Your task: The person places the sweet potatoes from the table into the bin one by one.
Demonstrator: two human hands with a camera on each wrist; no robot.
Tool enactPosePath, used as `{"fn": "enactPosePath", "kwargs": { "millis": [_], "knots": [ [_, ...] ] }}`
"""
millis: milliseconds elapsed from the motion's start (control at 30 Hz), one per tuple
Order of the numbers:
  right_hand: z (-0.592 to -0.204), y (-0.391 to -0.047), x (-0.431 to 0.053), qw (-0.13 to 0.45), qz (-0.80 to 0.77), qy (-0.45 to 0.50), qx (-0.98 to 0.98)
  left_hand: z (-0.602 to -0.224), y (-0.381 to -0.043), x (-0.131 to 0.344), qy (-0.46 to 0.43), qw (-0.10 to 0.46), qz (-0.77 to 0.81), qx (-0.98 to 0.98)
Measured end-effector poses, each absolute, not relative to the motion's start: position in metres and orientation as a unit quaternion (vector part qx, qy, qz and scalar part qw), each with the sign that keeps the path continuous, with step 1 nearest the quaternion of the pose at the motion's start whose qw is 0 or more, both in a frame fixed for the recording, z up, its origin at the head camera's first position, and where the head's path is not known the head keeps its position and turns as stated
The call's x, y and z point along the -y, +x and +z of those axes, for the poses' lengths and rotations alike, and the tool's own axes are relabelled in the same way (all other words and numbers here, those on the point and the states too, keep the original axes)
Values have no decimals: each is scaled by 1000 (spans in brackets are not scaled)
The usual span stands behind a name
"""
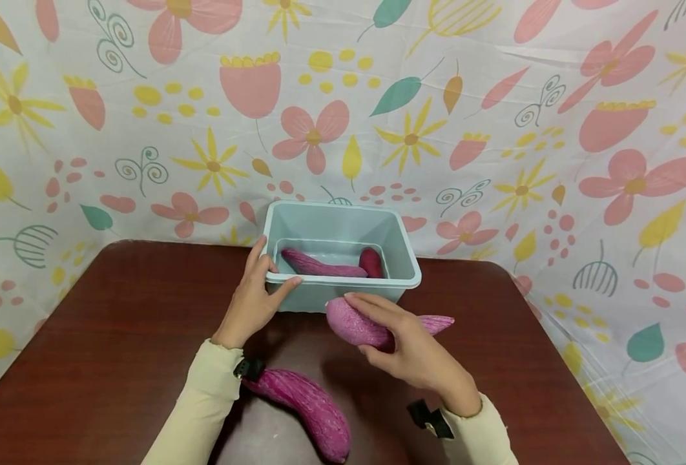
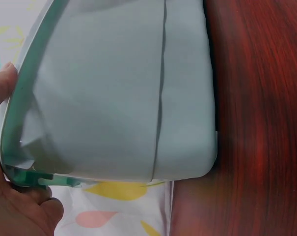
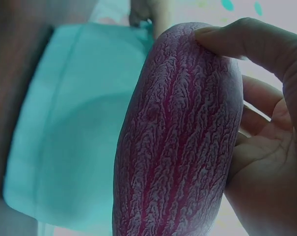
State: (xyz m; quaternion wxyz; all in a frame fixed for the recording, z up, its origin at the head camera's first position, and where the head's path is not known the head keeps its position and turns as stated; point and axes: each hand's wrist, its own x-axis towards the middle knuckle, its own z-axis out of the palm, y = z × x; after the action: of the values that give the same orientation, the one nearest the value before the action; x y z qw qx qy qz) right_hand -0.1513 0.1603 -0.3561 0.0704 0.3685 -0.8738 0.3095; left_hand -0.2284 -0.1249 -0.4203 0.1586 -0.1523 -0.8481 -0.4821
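My right hand [image 1: 409, 339] grips a pink-purple streaked eggplant [image 1: 351, 323] in front of the bin, its tapered end sticking out to the right. In the right wrist view the thumb presses on the eggplant [image 3: 175, 132] near its blunt end, with fingers behind it. At the front left corner of a pale blue plastic bin [image 1: 296, 300], my left hand [image 1: 252, 297] holds the rim, thumb on the front edge. Inside the bin lie a long purple eggplant [image 1: 325, 266] and a darker red-purple one [image 1: 371, 263], both partly hidden by the front wall.
Another curved purple eggplant [image 1: 305, 407] lies on the dark brown table [image 1: 116, 361], near the left forearm, which overlaps its end. Behind the table hangs a white cloth [image 1: 343, 84] with flower and leaf prints. A black strap [image 1: 430, 418] sits at the right wrist.
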Motion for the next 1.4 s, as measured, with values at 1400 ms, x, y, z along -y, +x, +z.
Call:
{"fn": "enactPosePath", "kwargs": {
  "millis": [1400],
  "knots": [
    [-307,-252,-113,49,306,422,852,-417,-228,124,-144,148,-479,853]
  ]
}}
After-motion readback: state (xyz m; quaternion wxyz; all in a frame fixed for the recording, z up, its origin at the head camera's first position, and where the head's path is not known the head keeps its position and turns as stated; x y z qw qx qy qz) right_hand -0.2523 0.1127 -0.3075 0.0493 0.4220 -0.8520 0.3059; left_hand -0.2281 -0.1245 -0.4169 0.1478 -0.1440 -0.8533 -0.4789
